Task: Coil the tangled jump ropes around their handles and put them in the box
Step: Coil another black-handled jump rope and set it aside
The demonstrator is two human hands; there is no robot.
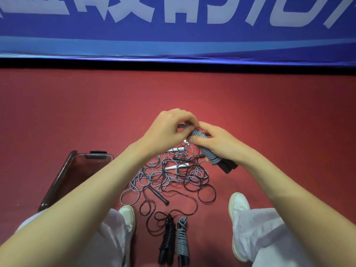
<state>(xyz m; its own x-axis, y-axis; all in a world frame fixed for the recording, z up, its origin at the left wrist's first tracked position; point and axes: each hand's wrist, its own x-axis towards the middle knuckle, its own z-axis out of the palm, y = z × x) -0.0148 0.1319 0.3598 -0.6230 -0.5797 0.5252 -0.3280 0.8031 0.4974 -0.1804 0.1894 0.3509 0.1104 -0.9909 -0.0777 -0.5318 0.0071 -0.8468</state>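
The grey rope (199,134) is coiled on its handles, above the floor (269,112). My right grip (217,143) closes around the coil so it cannot unwind; my left grip (171,126) pinches the loose end, I think to tuck it. The tangle (173,174) lies below, the box (57,182) at my left.

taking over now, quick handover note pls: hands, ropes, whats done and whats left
Right hand grips a grey-wound bundle in the air; left hand pinches its rope end at the top.
Done: a black coil and a grey coil lie on the floor between the shoes.
Left: finish this wrap, coil the tangle, put all in the box, at the left.
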